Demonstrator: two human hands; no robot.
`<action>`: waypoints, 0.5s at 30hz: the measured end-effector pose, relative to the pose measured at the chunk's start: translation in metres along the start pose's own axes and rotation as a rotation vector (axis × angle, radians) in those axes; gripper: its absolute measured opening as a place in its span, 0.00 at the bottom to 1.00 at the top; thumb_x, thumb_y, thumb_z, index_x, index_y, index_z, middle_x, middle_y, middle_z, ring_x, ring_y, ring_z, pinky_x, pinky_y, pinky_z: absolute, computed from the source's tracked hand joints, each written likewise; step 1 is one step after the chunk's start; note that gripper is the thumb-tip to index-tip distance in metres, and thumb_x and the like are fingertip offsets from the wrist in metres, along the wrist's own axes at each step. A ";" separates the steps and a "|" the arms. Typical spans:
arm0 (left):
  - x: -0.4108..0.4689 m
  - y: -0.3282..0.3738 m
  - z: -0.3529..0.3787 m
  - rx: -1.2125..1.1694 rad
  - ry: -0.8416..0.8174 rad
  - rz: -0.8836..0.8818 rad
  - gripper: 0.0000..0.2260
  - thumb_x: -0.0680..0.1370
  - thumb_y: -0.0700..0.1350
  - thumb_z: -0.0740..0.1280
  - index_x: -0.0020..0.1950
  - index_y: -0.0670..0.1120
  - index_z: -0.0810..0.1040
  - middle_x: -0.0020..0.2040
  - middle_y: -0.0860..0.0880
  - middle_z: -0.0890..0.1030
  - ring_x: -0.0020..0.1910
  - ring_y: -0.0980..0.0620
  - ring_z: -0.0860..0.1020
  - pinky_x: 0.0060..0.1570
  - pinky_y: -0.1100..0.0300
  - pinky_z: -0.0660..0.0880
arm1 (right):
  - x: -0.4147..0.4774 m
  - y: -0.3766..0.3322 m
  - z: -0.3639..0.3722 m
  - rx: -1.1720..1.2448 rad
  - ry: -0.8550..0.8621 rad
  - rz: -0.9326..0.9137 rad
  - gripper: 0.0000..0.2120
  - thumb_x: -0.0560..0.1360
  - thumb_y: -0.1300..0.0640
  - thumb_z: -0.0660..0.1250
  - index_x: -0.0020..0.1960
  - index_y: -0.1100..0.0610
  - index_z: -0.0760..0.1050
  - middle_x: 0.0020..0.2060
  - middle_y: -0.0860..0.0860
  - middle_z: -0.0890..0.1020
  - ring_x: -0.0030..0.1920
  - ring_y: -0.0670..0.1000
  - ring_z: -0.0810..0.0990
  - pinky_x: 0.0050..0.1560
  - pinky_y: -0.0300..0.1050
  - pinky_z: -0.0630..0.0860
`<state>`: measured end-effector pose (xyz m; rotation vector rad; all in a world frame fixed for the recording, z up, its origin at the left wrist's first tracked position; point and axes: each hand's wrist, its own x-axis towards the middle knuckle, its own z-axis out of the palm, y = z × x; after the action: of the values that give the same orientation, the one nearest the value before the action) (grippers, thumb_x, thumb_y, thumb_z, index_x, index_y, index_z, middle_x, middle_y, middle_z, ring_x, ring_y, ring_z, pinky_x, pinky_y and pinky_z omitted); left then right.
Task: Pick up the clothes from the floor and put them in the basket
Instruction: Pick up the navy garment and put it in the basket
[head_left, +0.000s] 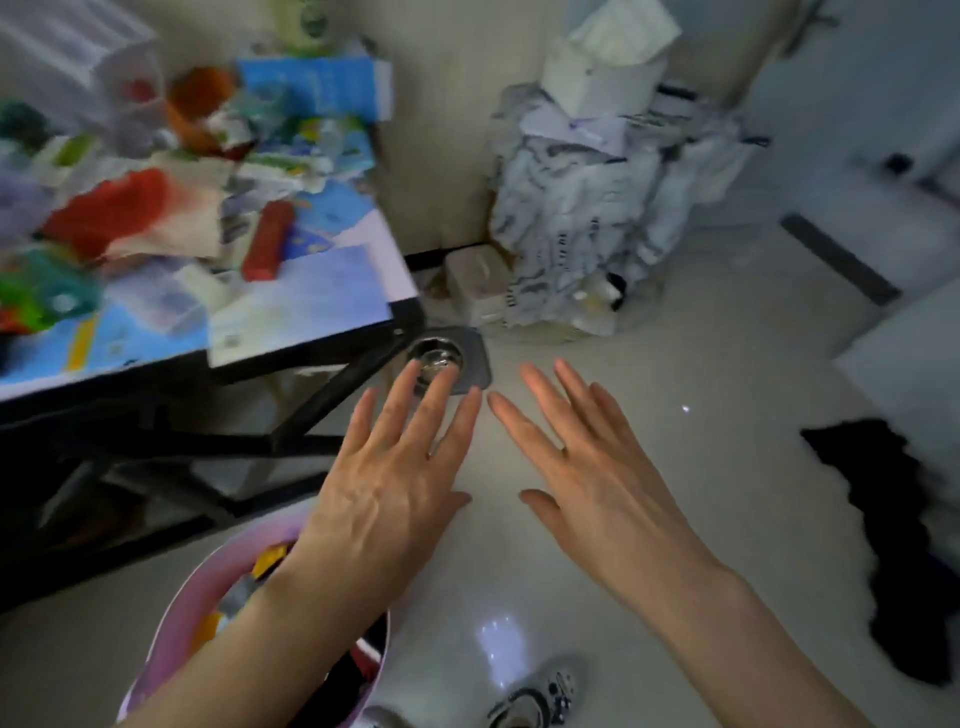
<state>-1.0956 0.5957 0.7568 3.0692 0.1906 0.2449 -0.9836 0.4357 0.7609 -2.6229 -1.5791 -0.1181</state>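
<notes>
Both my hands are out in front of me, palms down. My left hand (400, 467) reaches out over the pink basket (171, 623) and my right hand (597, 467) is just beside it. The fingers (545, 402) on both are straight and spread, holding nothing.

The basket sits at my lower left with a few coloured things in it. What I'm after looks to be the black garment (893, 545), crumpled on the pale floor (675, 338) well off to my right. I judge it soft, light and limp — nothing fragile, nothing that will slip, but it will sag and trail if I lift it by an edge. Better to sink my right fingers into the thick bunched middle and gather a good handful.

There is also a pale patterned heap (582, 208) against the far wall, past the cluttered worktop (311, 291) — I cannot tell whether it lies on the floor or in something of its own.
</notes>
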 end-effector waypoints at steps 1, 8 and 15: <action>0.015 0.016 -0.004 -0.003 0.014 0.046 0.42 0.64 0.51 0.78 0.74 0.43 0.64 0.74 0.40 0.64 0.73 0.36 0.60 0.63 0.35 0.67 | -0.010 0.017 -0.010 -0.022 0.011 0.040 0.44 0.68 0.51 0.76 0.77 0.52 0.56 0.76 0.57 0.57 0.76 0.60 0.53 0.72 0.61 0.59; 0.144 0.184 -0.022 -0.008 0.187 0.440 0.42 0.64 0.50 0.76 0.74 0.41 0.63 0.74 0.38 0.62 0.73 0.35 0.60 0.64 0.33 0.65 | -0.115 0.167 -0.067 -0.169 0.110 0.355 0.49 0.64 0.50 0.78 0.76 0.51 0.53 0.76 0.57 0.58 0.76 0.61 0.53 0.72 0.62 0.56; 0.242 0.318 -0.022 -0.035 0.256 0.684 0.41 0.68 0.47 0.74 0.76 0.42 0.57 0.76 0.38 0.57 0.74 0.35 0.55 0.66 0.33 0.61 | -0.197 0.276 -0.103 -0.322 0.046 0.599 0.50 0.66 0.51 0.77 0.77 0.51 0.48 0.77 0.57 0.54 0.77 0.60 0.47 0.74 0.62 0.51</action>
<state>-0.8245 0.3128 0.8371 2.9330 -0.8525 0.6530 -0.8338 0.1232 0.8349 -3.1794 -0.7501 -0.4144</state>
